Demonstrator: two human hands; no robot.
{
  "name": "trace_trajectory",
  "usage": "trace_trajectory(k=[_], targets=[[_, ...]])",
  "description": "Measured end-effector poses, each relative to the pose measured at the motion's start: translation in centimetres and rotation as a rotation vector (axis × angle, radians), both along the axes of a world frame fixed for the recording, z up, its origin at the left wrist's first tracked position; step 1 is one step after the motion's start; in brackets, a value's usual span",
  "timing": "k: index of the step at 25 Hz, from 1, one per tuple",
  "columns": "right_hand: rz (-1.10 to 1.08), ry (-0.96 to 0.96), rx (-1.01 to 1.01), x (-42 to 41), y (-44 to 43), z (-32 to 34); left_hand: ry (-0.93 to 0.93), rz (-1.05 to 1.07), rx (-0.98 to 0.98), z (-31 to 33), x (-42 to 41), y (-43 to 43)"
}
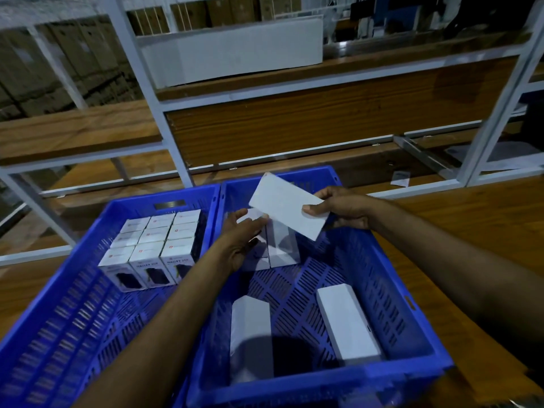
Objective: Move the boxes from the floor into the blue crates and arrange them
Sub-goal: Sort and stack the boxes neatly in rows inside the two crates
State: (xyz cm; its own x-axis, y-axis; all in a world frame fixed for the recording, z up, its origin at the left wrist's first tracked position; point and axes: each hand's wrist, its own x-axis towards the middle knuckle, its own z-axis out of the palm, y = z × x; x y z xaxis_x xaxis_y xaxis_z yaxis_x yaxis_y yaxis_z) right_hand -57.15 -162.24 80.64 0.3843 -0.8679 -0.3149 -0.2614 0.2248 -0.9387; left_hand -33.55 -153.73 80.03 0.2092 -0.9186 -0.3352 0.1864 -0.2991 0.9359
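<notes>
The right hand pinches a white box by its near end, thumb on top, and holds it tilted above the far edge of the right crate. The left hand reaches into that crate's far left corner with its fingers straight and apart, touching the upright boxes that stand there under the held one. Two flat boxes lie well apart near the crate's near edge. The left crate, touching the right one, has packed boxes in three tight rows in its far right corner. A rack stands beyond both crates.
</notes>
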Motion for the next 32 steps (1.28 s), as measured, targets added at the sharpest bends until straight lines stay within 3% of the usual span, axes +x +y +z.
trace_trajectory(k=[4, 9, 14, 17, 19, 23, 32], targets=[[-0.048, 0.045, -0.079, 0.7, 1.9, -0.7, 0.079, -0.032, -0.031, -0.6, -1.2, -0.6], [-0.060, 0.082, -0.149, 2.1, 2.7, -0.2, -0.060, -0.087, -0.031, -1.2, -2.0, -2.4], [-0.078, -0.108, 0.104, 3.5, 0.8, -0.4, -0.241, -0.091, -0.029, -1.1, -1.9, -4.4], [-0.043, -0.179, 0.268, 3.6, -0.4, -1.0, -0.258, -0.304, -0.060, -1.6, -0.6, -4.8], [-0.011, -0.128, 0.285, 3.5, -1.1, -1.6, -0.353, -0.418, -0.126, -2.3, 0.2, -5.0], [-0.007, 0.054, 0.263, 4.2, -2.0, -3.0, -0.557, -0.441, -0.141, -4.0, 0.7, -6.5], [-0.013, 0.341, 0.148, 7.4, -3.4, -5.6, -1.265, -0.533, -0.093, -5.4, 1.4, -8.2]])
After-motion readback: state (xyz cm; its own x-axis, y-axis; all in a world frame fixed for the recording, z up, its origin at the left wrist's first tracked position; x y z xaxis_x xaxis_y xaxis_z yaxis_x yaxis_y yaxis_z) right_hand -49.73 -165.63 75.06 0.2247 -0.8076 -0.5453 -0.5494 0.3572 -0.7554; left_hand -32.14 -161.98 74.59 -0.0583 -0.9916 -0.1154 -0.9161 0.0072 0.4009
